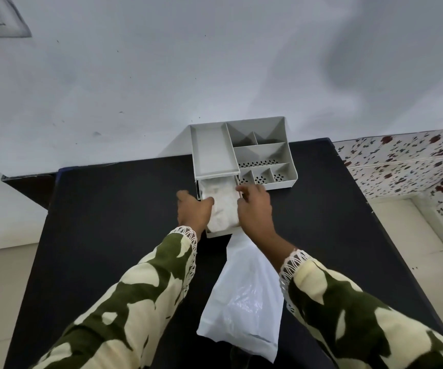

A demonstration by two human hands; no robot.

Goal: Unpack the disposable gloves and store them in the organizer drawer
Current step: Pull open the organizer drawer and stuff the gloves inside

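Note:
A grey organizer (263,153) stands at the far edge of the black table (108,222), against the wall. Its drawer (221,233) is pulled out toward me. Crumpled clear disposable gloves (223,206) fill the drawer. My left hand (192,211) rests at the drawer's left side, fingers curled at the edge of the gloves. At the drawer's right rim is my right hand (255,209), its fingers spread and touching the side. A white plastic packaging bag (244,299) lies flat on the table between my forearms, just in front of the drawer.
The organizer's top has a long tray (212,150) on the left and several small perforated compartments (265,175) on the right. A flower-patterned surface (406,166) adjoins the table's right side. A pale wall rises behind the table.

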